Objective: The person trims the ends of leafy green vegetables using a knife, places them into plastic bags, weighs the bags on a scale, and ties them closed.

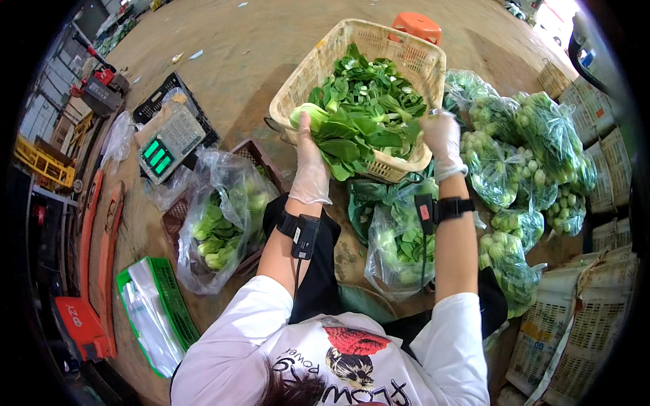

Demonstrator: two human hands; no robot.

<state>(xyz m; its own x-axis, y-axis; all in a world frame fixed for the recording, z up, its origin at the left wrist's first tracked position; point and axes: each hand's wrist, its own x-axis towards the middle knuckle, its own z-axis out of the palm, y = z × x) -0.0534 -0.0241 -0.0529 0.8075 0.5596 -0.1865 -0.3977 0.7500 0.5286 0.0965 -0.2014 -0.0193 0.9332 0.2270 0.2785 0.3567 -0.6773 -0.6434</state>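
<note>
Gloved in thin clear plastic, my left hand (311, 152) grips a head of bok choy (335, 133) by its pale base, leaves pointing right, over the near left rim of a cream plastic basket (299, 76). Loose leaves and trimmings (373, 86) lie in that basket. At its right rim my right hand (441, 133), gloved too, is closed around a blurred tool, perhaps a knife; its kind cannot be told. Open clear bags of bok choy stand on both sides of my legs, a left bag (216, 228) in a maroon crate and a right bag (401, 248).
Several filled bags of bok choy (548, 132) are piled at the right beside stacked white crates (563, 314). A digital scale (172, 137) stands at left, with a green crate (188, 325) of plastic bags and a red pallet jack (84, 325) nearer. An orange stool (417, 26) stands beyond the basket.
</note>
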